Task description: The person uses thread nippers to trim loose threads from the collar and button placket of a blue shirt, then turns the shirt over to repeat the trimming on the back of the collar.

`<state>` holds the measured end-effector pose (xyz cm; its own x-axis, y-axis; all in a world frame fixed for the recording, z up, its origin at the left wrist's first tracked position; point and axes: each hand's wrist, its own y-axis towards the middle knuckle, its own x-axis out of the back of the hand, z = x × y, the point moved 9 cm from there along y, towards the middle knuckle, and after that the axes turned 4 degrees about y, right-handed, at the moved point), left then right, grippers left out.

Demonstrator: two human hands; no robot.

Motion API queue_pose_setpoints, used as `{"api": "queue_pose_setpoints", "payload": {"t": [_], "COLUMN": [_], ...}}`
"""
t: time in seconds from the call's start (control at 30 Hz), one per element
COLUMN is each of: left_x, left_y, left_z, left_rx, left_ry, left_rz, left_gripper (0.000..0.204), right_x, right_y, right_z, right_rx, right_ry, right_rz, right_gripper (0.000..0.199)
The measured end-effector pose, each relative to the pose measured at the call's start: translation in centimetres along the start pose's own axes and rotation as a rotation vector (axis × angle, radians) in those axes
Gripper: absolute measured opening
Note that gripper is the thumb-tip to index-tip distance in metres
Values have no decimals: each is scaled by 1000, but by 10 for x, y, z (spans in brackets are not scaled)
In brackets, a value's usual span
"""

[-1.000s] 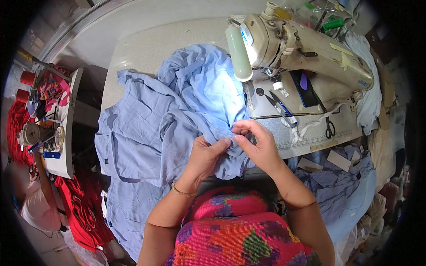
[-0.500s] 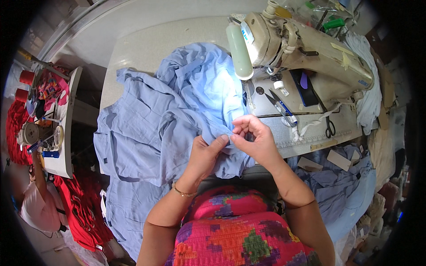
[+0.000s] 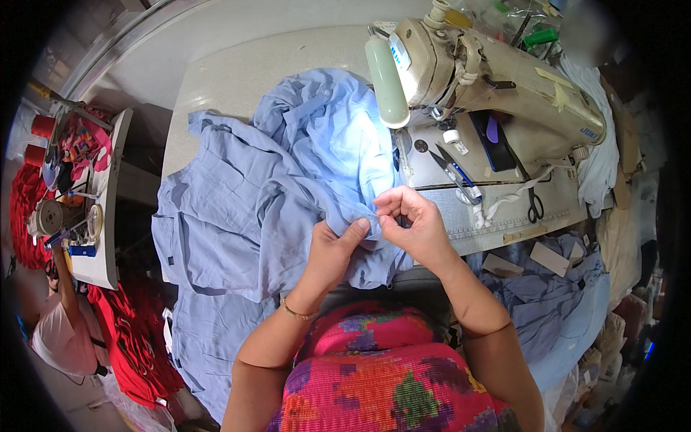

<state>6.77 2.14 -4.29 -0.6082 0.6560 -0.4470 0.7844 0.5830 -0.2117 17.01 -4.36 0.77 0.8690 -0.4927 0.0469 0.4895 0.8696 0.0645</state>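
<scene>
A light blue garment point(image 3: 252, 209) lies spread over the sewing table point(image 3: 237, 79) and hangs off its front and left edge. My left hand point(image 3: 332, 252) pinches a fold of the blue cloth near the front edge. My right hand point(image 3: 412, 225) grips the same fold just to the right, fingers curled, thumbs almost touching. Both hands sit a little in front of the needle area of the cream sewing machine point(image 3: 497, 79).
On the machine bed lie thread snips point(image 3: 455, 173), a dark phone point(image 3: 493, 140) and black scissors point(image 3: 535, 205). More blue cloth point(image 3: 554, 302) is piled at the right. Another sewing machine with red fabric point(image 3: 79, 201) and another person point(image 3: 54, 324) are at the left.
Both hands have shifted slightly along the fold of blue cloth, staying close together. The garment itself lies as before.
</scene>
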Motion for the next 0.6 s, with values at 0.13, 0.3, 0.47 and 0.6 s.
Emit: {"api": "queue_pose_setpoints", "payload": {"t": [0.13, 0.3, 0.47, 0.6], "left_x": [1, -2, 1, -1], "left_y": [0, 1, -1, -2], "left_z": [0, -3, -7, -12], "left_rx": [7, -17, -59, -116], "left_ry": [9, 12, 128, 274], "left_rz": [-9, 9, -47, -78], "left_gripper": [15, 14, 14, 14], "right_x": [0, -3, -11, -17], "right_y": [0, -6, -15, -20], "right_z": [7, 29, 45, 53], "right_rx": [19, 197, 362, 480], "right_ry": [-56, -246, -519, -700], "right_rz": [28, 82, 51, 40], "right_gripper": [16, 10, 10, 12]}}
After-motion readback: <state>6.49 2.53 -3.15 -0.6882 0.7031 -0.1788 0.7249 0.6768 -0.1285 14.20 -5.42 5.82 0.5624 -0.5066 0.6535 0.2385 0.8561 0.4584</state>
